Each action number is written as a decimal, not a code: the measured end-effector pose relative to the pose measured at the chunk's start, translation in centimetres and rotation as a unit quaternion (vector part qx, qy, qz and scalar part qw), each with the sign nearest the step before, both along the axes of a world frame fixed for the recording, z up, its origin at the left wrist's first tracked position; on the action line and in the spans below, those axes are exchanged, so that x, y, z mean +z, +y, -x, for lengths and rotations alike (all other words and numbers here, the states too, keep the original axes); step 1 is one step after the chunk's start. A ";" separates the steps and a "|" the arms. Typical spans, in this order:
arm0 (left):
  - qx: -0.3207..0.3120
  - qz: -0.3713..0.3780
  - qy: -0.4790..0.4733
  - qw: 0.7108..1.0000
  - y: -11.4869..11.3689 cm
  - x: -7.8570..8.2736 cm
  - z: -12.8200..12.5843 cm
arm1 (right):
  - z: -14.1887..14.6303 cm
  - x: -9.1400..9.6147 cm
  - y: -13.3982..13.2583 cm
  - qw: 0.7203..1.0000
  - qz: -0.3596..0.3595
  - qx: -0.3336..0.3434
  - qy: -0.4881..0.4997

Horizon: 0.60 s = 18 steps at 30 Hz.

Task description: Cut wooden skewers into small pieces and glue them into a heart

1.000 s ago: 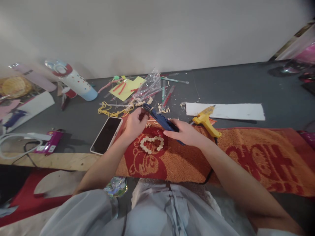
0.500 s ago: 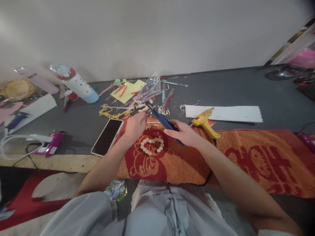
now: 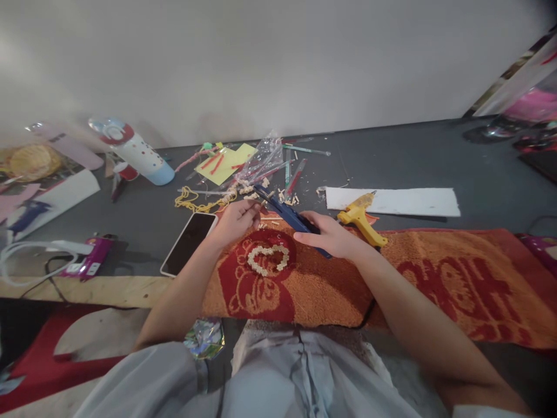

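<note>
In the head view, your right hand [image 3: 328,235] wraps round a blue hand tool [image 3: 289,216], angled above the orange towel [image 3: 335,290]; your left hand [image 3: 237,220] bends its fingers near the tool's tip, its hold too small to tell; a heart outline of pale pieces [image 3: 264,271] lies on the towel.

On my feed, both arms angle inward, forearms bare. My left arm [image 3: 185,287] slants up to the left hand [image 3: 237,219], its back facing me, fingers bent and bunched towards the right; I can't make out their tips clearly. My right arm [image 3: 409,313] slants up leftward to the right hand [image 3: 329,235], curled in a grip, thumb extended leftward.
</note>
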<state>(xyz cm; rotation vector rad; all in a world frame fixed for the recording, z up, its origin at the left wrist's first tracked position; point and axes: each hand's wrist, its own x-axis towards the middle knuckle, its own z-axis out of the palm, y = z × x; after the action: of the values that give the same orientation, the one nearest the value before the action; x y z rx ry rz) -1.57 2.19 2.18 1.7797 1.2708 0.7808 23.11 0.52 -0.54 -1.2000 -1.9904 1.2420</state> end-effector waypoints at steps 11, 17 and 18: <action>0.021 -0.028 0.091 0.995 0.4 -0.6 0.5 | 0.3 0.7 -0.4 0.999 -0.004 -0.006 -0.036; 0.051 -0.090 0.194 0.976 0.0 -0.3 -0.2 | 0.8 1.0 -0.7 0.999 -0.006 -0.022 -0.039; 0.058 -0.113 0.222 0.967 -0.1 -0.4 -0.3 | 0.9 1.0 -0.7 0.999 -0.001 -0.032 -0.039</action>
<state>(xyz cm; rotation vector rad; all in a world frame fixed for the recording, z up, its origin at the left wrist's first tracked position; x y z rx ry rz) -1.28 2.12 1.77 2.1639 1.6416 0.6286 22.21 -0.16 0.42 -1.3199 -1.9922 1.1793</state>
